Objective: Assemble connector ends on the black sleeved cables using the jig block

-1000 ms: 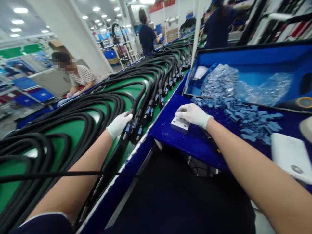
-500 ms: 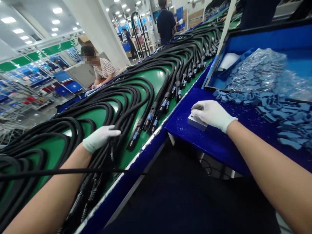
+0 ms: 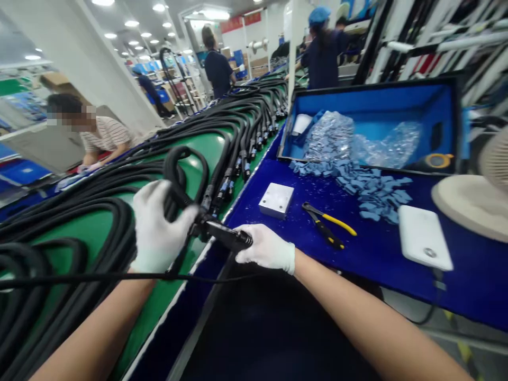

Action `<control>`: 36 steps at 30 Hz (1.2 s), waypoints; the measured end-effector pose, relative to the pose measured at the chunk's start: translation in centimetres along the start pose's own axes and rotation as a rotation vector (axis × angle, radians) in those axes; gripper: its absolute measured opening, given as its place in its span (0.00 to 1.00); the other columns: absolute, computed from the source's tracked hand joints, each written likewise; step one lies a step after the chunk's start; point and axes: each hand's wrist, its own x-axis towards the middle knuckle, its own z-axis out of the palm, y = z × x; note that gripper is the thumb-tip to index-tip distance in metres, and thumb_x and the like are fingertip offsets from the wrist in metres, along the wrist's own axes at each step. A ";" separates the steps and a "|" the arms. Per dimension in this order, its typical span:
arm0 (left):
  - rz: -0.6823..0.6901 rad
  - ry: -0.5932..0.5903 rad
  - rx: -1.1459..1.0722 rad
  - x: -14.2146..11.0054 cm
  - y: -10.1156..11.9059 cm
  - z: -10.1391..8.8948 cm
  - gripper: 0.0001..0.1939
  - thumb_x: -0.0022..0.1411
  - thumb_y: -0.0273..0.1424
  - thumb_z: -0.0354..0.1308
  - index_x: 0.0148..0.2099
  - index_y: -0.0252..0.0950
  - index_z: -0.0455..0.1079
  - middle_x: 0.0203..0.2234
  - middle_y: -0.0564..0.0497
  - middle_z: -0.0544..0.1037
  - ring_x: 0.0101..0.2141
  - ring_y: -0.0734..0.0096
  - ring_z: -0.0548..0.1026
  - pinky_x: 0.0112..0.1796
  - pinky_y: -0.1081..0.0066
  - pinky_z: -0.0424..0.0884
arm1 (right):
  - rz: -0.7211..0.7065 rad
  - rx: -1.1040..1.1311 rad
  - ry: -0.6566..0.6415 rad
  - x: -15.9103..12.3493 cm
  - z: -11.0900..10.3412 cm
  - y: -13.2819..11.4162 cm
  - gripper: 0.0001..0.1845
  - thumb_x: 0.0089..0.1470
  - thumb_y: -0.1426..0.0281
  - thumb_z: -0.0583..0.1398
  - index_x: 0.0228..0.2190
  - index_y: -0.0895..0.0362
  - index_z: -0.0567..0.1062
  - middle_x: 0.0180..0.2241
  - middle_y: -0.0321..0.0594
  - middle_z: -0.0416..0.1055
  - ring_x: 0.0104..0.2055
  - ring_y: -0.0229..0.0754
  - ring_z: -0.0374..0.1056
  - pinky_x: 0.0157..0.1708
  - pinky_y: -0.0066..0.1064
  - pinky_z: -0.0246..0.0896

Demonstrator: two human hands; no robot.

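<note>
My left hand (image 3: 159, 230), in a white glove, has its thumb and fingers around a thick black hose (image 3: 174, 174) close to its end. My right hand (image 3: 265, 247), gloved too, is closed on the black end fitting (image 3: 228, 235) of this hose. Between both hands the fitting is held over the edge where the green belt meets the blue table. A silver metal block (image 3: 277, 198) with small holes sits just beyond my right hand. Beside it lie pliers (image 3: 325, 222) with yellow and black handles.
More black hoses (image 3: 99, 211) lie looped along the green belt (image 3: 206, 145). Blue clip-like pieces (image 3: 373, 193) are heaped before a blue bin (image 3: 397, 106) holding plastic bags. A white power bank (image 3: 423, 235) and a fan base (image 3: 468, 206) stand right. A person in stripes (image 3: 105, 137) works across the belt.
My right hand has left the metal block and taken the hose's end fitting. My left hand has lifted that hose off the belt. The view has swung about, and the pliers now show fully.
</note>
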 end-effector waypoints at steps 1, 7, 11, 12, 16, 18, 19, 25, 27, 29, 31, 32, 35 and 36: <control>0.155 -0.099 0.115 -0.4 0.0 0.7 0.14 0.65 0.36 0.62 0.53 0.42 0.74 0.50 0.47 0.78 0.55 0.54 0.72 0.62 0.52 0.60 | -0.004 -0.061 -0.004 -1.1 -1.2 -0.8 0.19 0.42 0.78 0.67 0.39 0.55 0.79 0.27 0.31 0.72 0.25 0.34 0.65 0.25 0.26 0.60; 0.265 -0.296 0.123 -1.1 2.0 6.3 0.12 0.69 0.33 0.57 0.50 0.42 0.79 0.46 0.48 0.81 0.44 0.63 0.79 0.48 0.66 0.73 | 0.144 -0.614 0.058 -7.0 -8.3 -4.8 0.14 0.52 0.60 0.66 0.41 0.53 0.79 0.36 0.38 0.79 0.34 0.42 0.74 0.34 0.31 0.67; -0.158 -0.276 -0.025 1.5 5.1 7.7 0.15 0.65 0.40 0.60 0.51 0.42 0.80 0.46 0.51 0.83 0.48 0.59 0.79 0.53 0.65 0.72 | 0.455 -1.292 0.424 -9.2 -12.1 -2.0 0.19 0.54 0.57 0.63 0.36 0.63 0.78 0.39 0.57 0.75 0.44 0.58 0.72 0.41 0.42 0.65; -0.219 -0.293 -0.073 2.3 5.7 7.8 0.17 0.64 0.41 0.60 0.52 0.42 0.79 0.46 0.51 0.83 0.48 0.58 0.79 0.52 0.65 0.72 | 0.486 -1.365 0.449 -9.4 -12.5 -1.0 0.16 0.54 0.62 0.63 0.35 0.63 0.77 0.39 0.58 0.75 0.44 0.58 0.71 0.40 0.41 0.64; -0.318 -0.355 -0.288 4.8 6.9 8.1 0.22 0.62 0.41 0.61 0.56 0.38 0.77 0.40 0.50 0.84 0.42 0.59 0.81 0.44 0.66 0.75 | 0.350 -1.190 0.587 -9.6 -12.2 1.0 0.06 0.54 0.70 0.59 0.32 0.60 0.74 0.33 0.48 0.74 0.33 0.46 0.69 0.34 0.34 0.60; -0.313 -0.351 -0.312 5.4 7.2 8.2 0.23 0.62 0.42 0.61 0.56 0.36 0.77 0.35 0.50 0.84 0.38 0.60 0.81 0.41 0.66 0.74 | 0.230 -1.004 0.599 -9.4 -11.3 0.4 0.04 0.53 0.73 0.57 0.31 0.58 0.73 0.30 0.43 0.74 0.31 0.42 0.68 0.33 0.31 0.60; -0.303 -0.343 -0.304 5.7 7.3 8.2 0.23 0.63 0.42 0.61 0.56 0.36 0.77 0.33 0.50 0.84 0.36 0.60 0.80 0.40 0.66 0.74 | 0.147 -0.924 0.569 -9.3 -10.7 -0.2 0.05 0.52 0.75 0.57 0.32 0.58 0.73 0.32 0.42 0.74 0.32 0.42 0.69 0.34 0.31 0.61; -0.223 -0.318 -0.222 6.1 7.9 8.1 0.23 0.62 0.44 0.62 0.53 0.37 0.80 0.41 0.49 0.84 0.40 0.56 0.81 0.42 0.64 0.74 | -0.201 -0.636 0.369 -7.9 -8.1 -2.6 0.21 0.46 0.84 0.54 0.39 0.55 0.77 0.41 0.41 0.77 0.45 0.45 0.73 0.49 0.33 0.67; -0.180 -0.316 -0.204 6.1 7.9 8.1 0.22 0.62 0.44 0.62 0.53 0.37 0.80 0.44 0.48 0.84 0.44 0.54 0.80 0.46 0.63 0.74 | -0.204 -0.592 0.366 -7.5 -7.7 -2.7 0.23 0.46 0.84 0.54 0.41 0.55 0.77 0.43 0.42 0.78 0.46 0.47 0.74 0.52 0.36 0.67; -0.137 -0.315 -0.190 6.0 7.8 8.2 0.22 0.62 0.45 0.62 0.53 0.38 0.80 0.46 0.48 0.83 0.47 0.53 0.80 0.49 0.62 0.73 | -0.213 -0.562 0.363 -7.3 -7.5 -2.7 0.26 0.46 0.85 0.54 0.45 0.55 0.78 0.46 0.42 0.77 0.48 0.47 0.73 0.55 0.37 0.66; -0.108 -0.314 -0.178 5.9 7.7 8.2 0.21 0.63 0.45 0.62 0.52 0.39 0.80 0.47 0.48 0.83 0.48 0.54 0.79 0.51 0.62 0.71 | -0.216 -0.550 0.362 -7.2 -7.4 -2.8 0.29 0.46 0.86 0.54 0.47 0.55 0.77 0.49 0.42 0.77 0.50 0.47 0.73 0.58 0.37 0.65; -0.103 -0.314 -0.176 5.9 7.6 8.2 0.21 0.63 0.45 0.62 0.52 0.39 0.80 0.48 0.49 0.83 0.48 0.55 0.79 0.52 0.63 0.71 | -0.214 -0.548 0.360 -7.1 -7.4 -2.9 0.29 0.46 0.86 0.54 0.47 0.55 0.78 0.49 0.42 0.77 0.51 0.47 0.73 0.58 0.37 0.64; -0.117 -0.311 -0.179 5.7 7.6 8.3 0.21 0.63 0.45 0.62 0.52 0.39 0.80 0.48 0.49 0.83 0.47 0.55 0.79 0.51 0.63 0.71 | -0.215 -0.536 0.346 -7.2 -7.3 -3.2 0.28 0.48 0.86 0.54 0.47 0.55 0.78 0.50 0.42 0.76 0.52 0.46 0.73 0.59 0.38 0.64; -0.120 -0.311 -0.183 5.6 7.7 8.3 0.21 0.63 0.45 0.62 0.53 0.39 0.80 0.48 0.49 0.83 0.47 0.56 0.79 0.51 0.63 0.71 | -0.228 -0.526 0.339 -7.3 -7.2 -3.3 0.27 0.49 0.86 0.54 0.47 0.55 0.78 0.50 0.42 0.76 0.52 0.46 0.72 0.59 0.38 0.64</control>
